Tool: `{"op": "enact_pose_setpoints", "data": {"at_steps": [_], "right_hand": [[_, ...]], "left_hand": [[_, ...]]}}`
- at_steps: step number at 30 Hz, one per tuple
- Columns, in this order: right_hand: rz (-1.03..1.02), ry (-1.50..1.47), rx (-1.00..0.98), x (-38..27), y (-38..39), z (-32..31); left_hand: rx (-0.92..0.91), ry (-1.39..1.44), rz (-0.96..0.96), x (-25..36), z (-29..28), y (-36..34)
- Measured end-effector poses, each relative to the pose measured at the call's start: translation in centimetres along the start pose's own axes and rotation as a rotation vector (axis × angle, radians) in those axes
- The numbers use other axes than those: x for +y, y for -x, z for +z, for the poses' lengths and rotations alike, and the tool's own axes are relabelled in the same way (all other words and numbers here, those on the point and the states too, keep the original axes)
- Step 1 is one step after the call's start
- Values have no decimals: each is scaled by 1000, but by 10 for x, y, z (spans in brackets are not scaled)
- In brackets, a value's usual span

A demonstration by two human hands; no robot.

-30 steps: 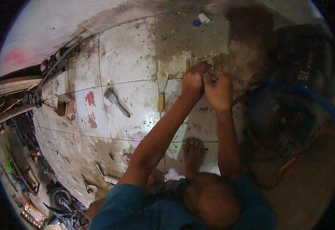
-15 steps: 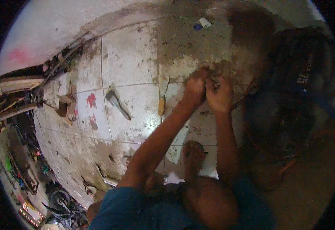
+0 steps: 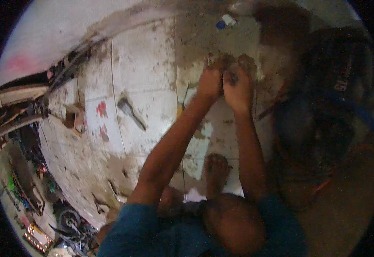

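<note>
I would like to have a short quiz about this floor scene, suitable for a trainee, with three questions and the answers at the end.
1. Which tool lies to the left of the scraper?
2. True or false: the left hand is close beside the right hand.
3. What colour is the small thing lying beside the white piece? A) green B) blue C) red

Key:
1. The brush.
2. True.
3. B.

Dark wheel (image 3: 68,218) at lower left
</note>
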State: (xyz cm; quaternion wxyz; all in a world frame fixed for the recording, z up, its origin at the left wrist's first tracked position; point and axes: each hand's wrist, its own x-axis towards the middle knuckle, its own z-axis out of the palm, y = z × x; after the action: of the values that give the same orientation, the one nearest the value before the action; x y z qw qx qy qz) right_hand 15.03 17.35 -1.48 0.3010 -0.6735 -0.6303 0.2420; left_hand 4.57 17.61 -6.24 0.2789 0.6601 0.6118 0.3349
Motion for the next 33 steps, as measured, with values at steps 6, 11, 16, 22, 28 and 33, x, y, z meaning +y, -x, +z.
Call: {"op": "enact_pose_setpoints", "data": {"at_steps": [6, 11, 16, 22, 28, 33], "right_hand": [[143, 21, -143, 1, 8, -19], [54, 70, -64, 3, 18, -36], [196, -75, -189, -23, 8, -37], [185, 24, -188, -16, 17, -39], [141, 40, -164, -20, 16, -45], [167, -86, -199, -33, 3, -48]], "left_hand": [[-95, 11, -37, 23, -1, 18], [-69, -34, 13, 30, -5, 18], [-51, 35, -86, 19, 1, 18], [-87, 12, -55, 29, -6, 9], [57, -72, 52, 10, 16, 26], [-146, -29, -78, 22, -8, -6]]}}
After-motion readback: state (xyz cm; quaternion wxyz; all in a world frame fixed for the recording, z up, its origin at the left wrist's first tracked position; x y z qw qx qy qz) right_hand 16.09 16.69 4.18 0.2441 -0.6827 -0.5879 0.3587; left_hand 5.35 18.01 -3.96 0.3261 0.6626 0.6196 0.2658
